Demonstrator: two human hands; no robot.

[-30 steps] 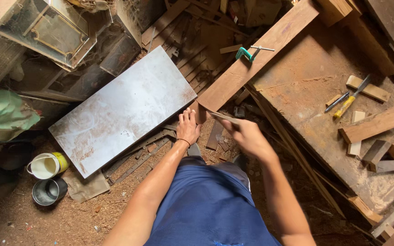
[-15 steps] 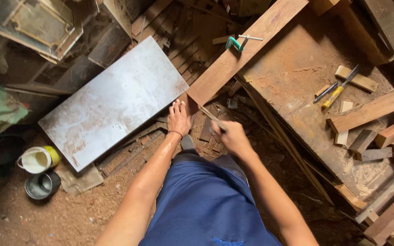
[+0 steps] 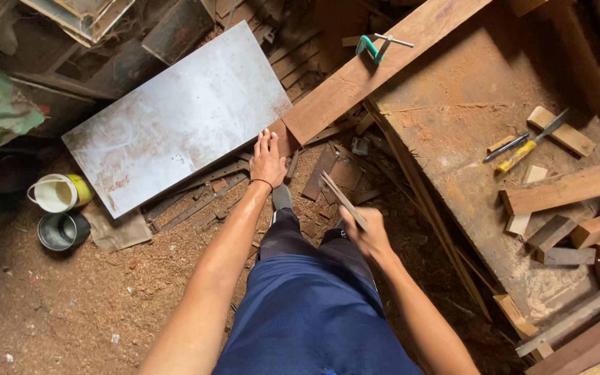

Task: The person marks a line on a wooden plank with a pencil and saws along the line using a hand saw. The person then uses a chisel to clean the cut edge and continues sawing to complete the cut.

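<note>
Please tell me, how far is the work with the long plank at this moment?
Done: the long plank leans from workbench down to floor, a green clamp on it. In hand: the left hand presses flat at its lower end; the right hand holds a thin wooden strip. Left: the strip is not on the plank yet; offcuts lie loose.

- left hand [image 3: 267, 161] hemmed: grey sheet [image 3: 175, 125] leftward, long plank [image 3: 383, 66] ahead
- right hand [image 3: 364, 235]: scrap wood [image 3: 331, 173] ahead, bare sawdust floor [image 3: 71, 305] far left
</note>
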